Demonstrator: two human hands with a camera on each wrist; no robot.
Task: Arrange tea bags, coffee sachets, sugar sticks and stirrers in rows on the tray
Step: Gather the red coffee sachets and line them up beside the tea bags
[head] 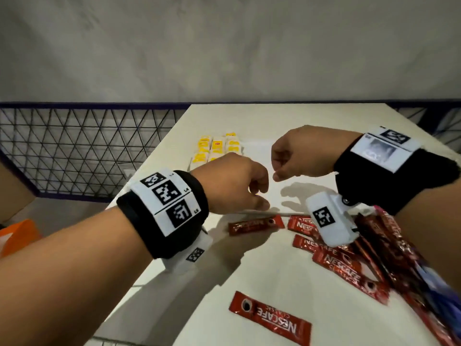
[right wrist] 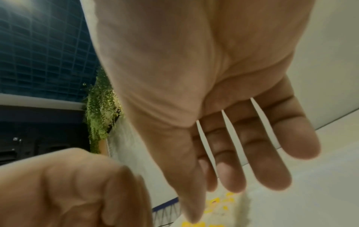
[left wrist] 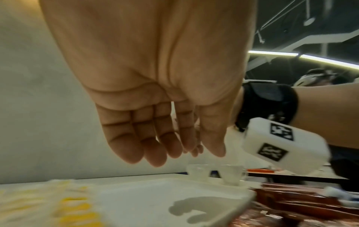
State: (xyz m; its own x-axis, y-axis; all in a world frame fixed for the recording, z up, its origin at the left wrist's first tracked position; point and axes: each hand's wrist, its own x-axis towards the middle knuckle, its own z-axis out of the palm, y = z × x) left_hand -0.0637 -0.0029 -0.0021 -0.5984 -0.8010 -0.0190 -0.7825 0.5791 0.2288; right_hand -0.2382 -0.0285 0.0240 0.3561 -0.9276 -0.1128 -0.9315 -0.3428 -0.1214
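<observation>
Yellow tea bags [head: 217,146] lie in rows on the far left part of the white tray [head: 264,146]. Both hands hover over the tray's near half and hold nothing. My left hand [head: 257,196] hangs with relaxed fingers [left wrist: 136,147] above the tray [left wrist: 250,198]. My right hand [head: 277,171] is just to its right, its fingers [right wrist: 268,161] loosely spread. Red coffee sachets lie on the table in front of the tray: one [head: 257,224] by its near edge, one [head: 269,318] close to me, and a pile [head: 349,263] under my right wrist.
Two clear glass cups [left wrist: 213,173] stand beyond the tray. A wire mesh fence [head: 74,151] runs along the table's left side, with an orange object [head: 17,236] below it. A blurred blue and white packet [head: 439,283] lies at the right edge among the sachets.
</observation>
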